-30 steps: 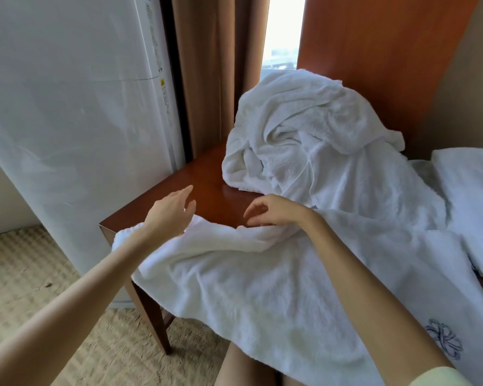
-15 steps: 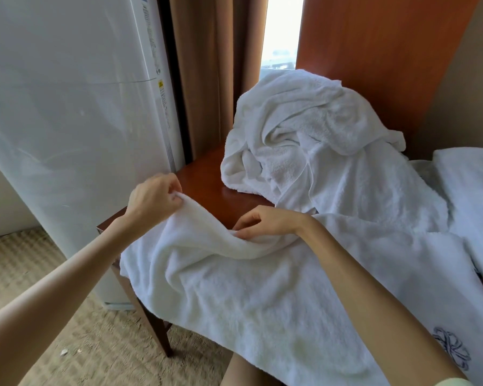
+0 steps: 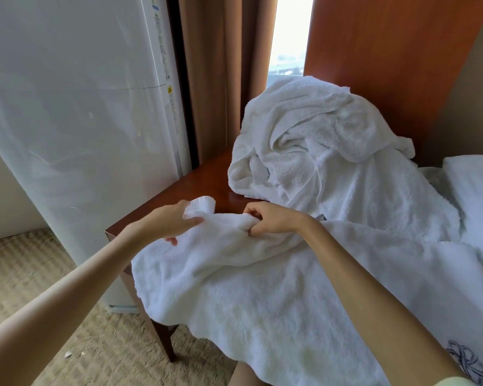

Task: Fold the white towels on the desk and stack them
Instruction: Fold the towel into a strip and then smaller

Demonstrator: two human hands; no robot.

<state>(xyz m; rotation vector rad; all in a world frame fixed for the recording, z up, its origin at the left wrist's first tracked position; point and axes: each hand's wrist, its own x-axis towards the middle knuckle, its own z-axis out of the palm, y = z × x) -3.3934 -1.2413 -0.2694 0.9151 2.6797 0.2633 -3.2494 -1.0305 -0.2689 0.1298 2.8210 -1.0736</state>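
A large white towel lies spread over the near part of the wooden desk and hangs over its front edge; a dark embroidered emblem shows at its lower right. My left hand grips the towel's far left corner, which sticks up above the fingers. My right hand pinches the same far edge a short way to the right. Behind them a crumpled heap of white towels rests against the wooden back panel.
More white towelling lies at the right edge. A tall white appliance stands close to the desk's left end, with brown curtains and a window strip behind. Woven carpet covers the floor at lower left.
My left hand went from resting flat on the towel to gripping its corner, then moved right toward my right hand. The far edge has bunched up between the hands.
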